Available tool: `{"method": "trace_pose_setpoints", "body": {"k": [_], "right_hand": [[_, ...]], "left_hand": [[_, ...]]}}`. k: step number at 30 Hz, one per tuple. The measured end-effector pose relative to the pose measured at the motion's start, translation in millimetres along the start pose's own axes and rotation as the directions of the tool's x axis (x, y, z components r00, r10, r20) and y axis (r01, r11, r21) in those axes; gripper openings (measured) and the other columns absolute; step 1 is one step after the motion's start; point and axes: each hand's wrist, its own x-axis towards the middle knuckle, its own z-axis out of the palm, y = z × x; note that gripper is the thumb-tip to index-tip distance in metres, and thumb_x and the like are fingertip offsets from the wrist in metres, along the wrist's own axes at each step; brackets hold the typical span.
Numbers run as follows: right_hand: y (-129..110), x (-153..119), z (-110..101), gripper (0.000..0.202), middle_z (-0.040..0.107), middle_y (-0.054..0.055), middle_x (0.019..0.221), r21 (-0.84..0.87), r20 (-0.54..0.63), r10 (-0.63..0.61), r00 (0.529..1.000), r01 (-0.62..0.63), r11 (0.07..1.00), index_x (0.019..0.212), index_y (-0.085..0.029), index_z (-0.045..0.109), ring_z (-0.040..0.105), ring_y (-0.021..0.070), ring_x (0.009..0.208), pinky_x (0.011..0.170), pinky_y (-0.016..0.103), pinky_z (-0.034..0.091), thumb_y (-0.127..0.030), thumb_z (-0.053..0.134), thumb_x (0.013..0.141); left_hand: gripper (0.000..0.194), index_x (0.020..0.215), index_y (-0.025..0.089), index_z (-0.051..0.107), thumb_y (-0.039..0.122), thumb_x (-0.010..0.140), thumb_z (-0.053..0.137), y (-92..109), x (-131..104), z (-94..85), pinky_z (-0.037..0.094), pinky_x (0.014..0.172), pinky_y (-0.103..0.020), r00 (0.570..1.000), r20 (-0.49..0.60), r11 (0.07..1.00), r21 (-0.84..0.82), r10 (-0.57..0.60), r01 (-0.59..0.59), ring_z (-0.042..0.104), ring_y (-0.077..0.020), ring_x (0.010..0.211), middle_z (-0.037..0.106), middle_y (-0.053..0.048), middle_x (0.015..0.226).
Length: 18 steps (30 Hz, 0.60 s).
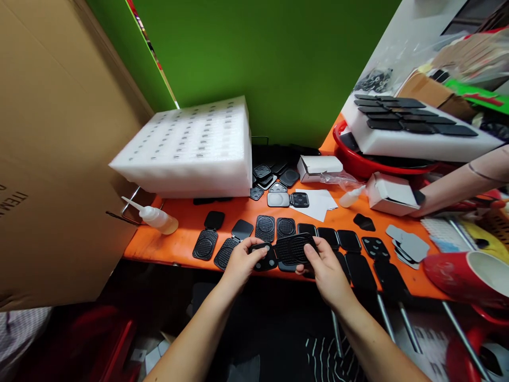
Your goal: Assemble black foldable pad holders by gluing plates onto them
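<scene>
Between my hands is a hinged black plastic case [292, 250], opened flat above the table's front edge. A ridged pattern with a round ring covers its larger half; the smaller half carries round grey dots. My left hand [243, 260] pinches the smaller half, thumb on top. The larger half's right end is gripped by my right hand [324, 265], its thumb pressed on the face. Similar black cases lie opened in a row on the orange table, among them a patterned one [205, 244] at the left and plain ones [360, 269] at the right.
A white foam block [191, 154] stands at the back left, a squeeze bottle [159, 218] before it. White boxes [320, 165], grey sheets [407, 244] and a red mug [465, 273] are to the right. Black pieces lie on another foam block [382, 139] over a red basin [350, 159].
</scene>
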Motion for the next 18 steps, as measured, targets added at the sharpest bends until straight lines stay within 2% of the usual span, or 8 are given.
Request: {"method": "trace_pose_setpoints", "body": {"k": [5,7,9,11,12,14,15,18], "right_hand": [[4,-5,5,0.037,0.059,0.0,0.08,0.009,-0.072,-0.042,0.997,0.042,0.999,0.097,-0.023,0.048,0.058,0.013,0.053,0.053,0.032,0.054,-0.053,0.057,0.078],[8,-9,6,0.031,0.06,0.003,0.083,-0.055,-0.172,-0.138,0.975,0.13,0.99,0.103,-0.024,0.048,0.061,0.0166,0.06,0.06,0.037,0.055,-0.048,0.05,0.084],[14,-14,7,0.025,0.064,0.007,0.092,-0.217,-0.17,-0.335,0.927,0.296,0.93,0.111,-0.026,0.049,0.064,0.0211,0.076,0.073,0.042,0.054,-0.037,0.045,0.089],[21,-20,9,0.029,0.063,0.009,0.109,-0.369,0.033,-0.581,0.813,0.55,0.749,0.116,-0.029,0.052,0.062,0.0239,0.096,0.085,0.045,0.049,-0.022,0.044,0.089],[24,-23,10,0.035,0.061,0.008,0.117,-0.392,0.174,-0.674,0.718,0.679,0.621,0.118,-0.031,0.052,0.059,0.0243,0.103,0.089,0.046,0.047,-0.015,0.045,0.087],[32,-29,13,0.05,0.057,0.008,0.125,-0.359,0.394,-0.76,0.517,0.848,0.39,0.123,-0.032,0.05,0.055,0.0245,0.11,0.09,0.046,0.046,-0.006,0.047,0.081],[35,-32,14,0.054,0.057,0.009,0.125,-0.347,0.453,-0.769,0.452,0.883,0.315,0.126,-0.031,0.049,0.054,0.0246,0.11,0.089,0.046,0.047,-0.004,0.048,0.079],[41,-38,15,0.057,0.058,0.01,0.123,-0.374,0.529,-0.739,0.416,0.897,0.237,0.129,-0.027,0.047,0.051,0.0258,0.113,0.089,0.046,0.047,-0.006,0.051,0.076]], "left_hand": [[0.034,0.094,0.017,0.062,0.03,0.063,0.07,-3,-1,-4.4,0.044,0.058,-0.021,0.999,-0.033,0.999,-0.04,0.032,-0.033,0.06,-0.0133,0.069,0.067,-0.003,0.082],[0.041,0.107,0.02,0.058,0.032,0.069,0.067,-3,-5,-5.4,0.047,0.071,-0.024,0.996,-0.087,0.987,-0.16,0.004,-0.018,0.062,-0.0165,0.089,0.065,-0.007,0.107],[0.042,0.113,0.02,0.056,0.035,0.074,0.063,-1,-13,-3.9,0.047,0.082,-0.028,0.995,-0.056,0.945,-0.32,-0.082,0.06,0.06,-0.0199,0.102,0.058,-0.011,0.123],[0.043,0.116,0.021,0.055,0.041,0.079,0.057,1,-22,0.2,0.046,0.087,-0.034,0.984,0.114,0.885,-0.431,-0.141,0.176,0.06,-0.0232,0.106,0.057,-0.012,0.126],[0.042,0.116,0.02,0.055,0.044,0.081,0.055,2,-27,2.7,0.046,0.088,-0.035,0.968,0.207,0.86,-0.457,-0.144,0.226,0.059,-0.0243,0.106,0.058,-0.012,0.124],[0.038,0.111,0.018,0.058,0.04,0.081,0.055,4,-34,7.2,0.045,0.09,-0.038,0.936,0.326,0.829,-0.482,-0.13,0.283,0.059,-0.0256,0.107,0.062,-0.012,0.118],[0.033,0.108,0.017,0.06,0.035,0.08,0.057,5,-36,8.8,0.045,0.091,-0.038,0.93,0.345,0.823,-0.486,-0.127,0.292,0.059,-0.0258,0.106,0.064,-0.012,0.115],[0.03,0.103,0.016,0.061,0.017,0.073,0.061,6,-37,9.4,0.046,0.09,-0.036,0.939,0.313,0.825,-0.487,-0.141,0.286,0.062,-0.0247,0.101,0.067,-0.01,0.11]]}}
